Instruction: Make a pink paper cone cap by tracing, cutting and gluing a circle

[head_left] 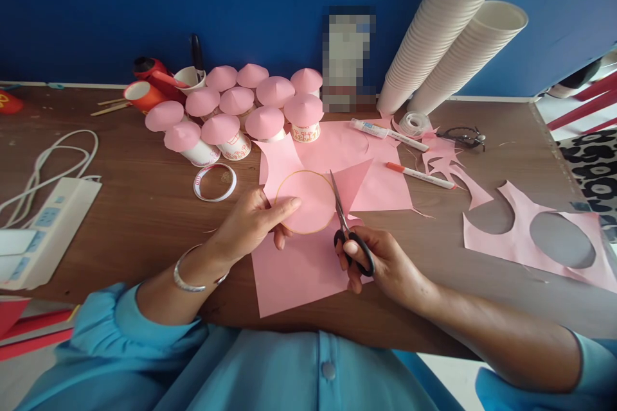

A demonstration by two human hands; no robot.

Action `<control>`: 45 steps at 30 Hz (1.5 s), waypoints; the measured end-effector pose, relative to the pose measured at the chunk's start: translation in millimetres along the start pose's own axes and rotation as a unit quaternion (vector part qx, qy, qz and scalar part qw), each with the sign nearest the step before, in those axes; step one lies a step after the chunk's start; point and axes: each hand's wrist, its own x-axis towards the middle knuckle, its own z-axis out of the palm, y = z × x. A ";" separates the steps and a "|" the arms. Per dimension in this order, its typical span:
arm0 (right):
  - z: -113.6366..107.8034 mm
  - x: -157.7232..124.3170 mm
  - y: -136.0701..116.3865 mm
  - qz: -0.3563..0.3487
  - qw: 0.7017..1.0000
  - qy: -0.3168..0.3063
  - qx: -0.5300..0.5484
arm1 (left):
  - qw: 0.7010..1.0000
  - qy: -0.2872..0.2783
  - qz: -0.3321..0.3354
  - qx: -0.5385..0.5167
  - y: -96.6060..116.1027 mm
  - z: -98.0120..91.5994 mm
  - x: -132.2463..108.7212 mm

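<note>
My left hand point(260, 221) pinches a sheet of pink paper point(308, 202), its thumb on top and fingers beneath. A circle outlined in yellowish line is drawn on this paper. My right hand point(373, 257) grips scissors point(342, 212) with black handles, fingers through the loops. Their slightly parted blades lie along the right side of the circle, where a pink flap stands out from the cut. Under the hands lies another pink sheet point(294, 276) on the table. A roll of tape point(214, 182) sits just beyond my left hand.
Several paper cups with pink cone tops point(236, 101) stand at the back. Tall stacks of white cups point(446, 26) lean near the blue wall. Markers point(420, 175) and pink offcuts point(523, 225) lie to the right. A power strip point(51, 231) with a white cable is at left.
</note>
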 end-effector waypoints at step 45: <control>-1.3 -1.3 5.1 -0.015 1.000 -0.005 0.005 | 1.000 0.028 0.009 -0.004 -10.1 -4.8 3.9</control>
